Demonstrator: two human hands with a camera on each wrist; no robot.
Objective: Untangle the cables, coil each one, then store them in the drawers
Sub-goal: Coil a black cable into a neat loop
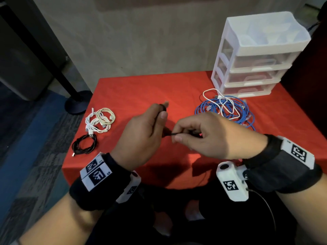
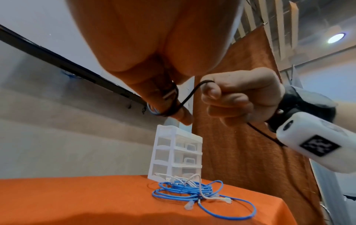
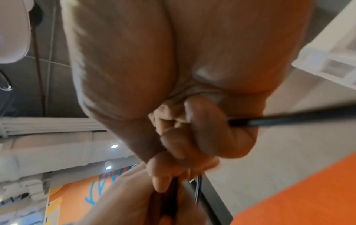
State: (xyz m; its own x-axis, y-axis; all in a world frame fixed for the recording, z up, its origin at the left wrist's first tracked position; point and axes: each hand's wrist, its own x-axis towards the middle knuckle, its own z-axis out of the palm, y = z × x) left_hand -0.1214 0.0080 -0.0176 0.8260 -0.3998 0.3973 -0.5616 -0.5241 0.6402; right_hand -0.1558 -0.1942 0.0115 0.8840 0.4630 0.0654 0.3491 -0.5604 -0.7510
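Observation:
A thin black cable runs between my two hands above the red-covered table. My left hand holds it, with loops wound round the fingers and the metal plug pinned against them. My right hand pinches the strand just to the right; the rest trails out under its palm. A tangle of blue cable with a white cable across it lies at the right. The white drawer unit stands behind the tangle, all its drawers closed.
At the table's left edge lie coiled white and cream cables and a coiled black cable. A dark stand with a round base is on the floor beyond the left edge. A wall runs behind the table.

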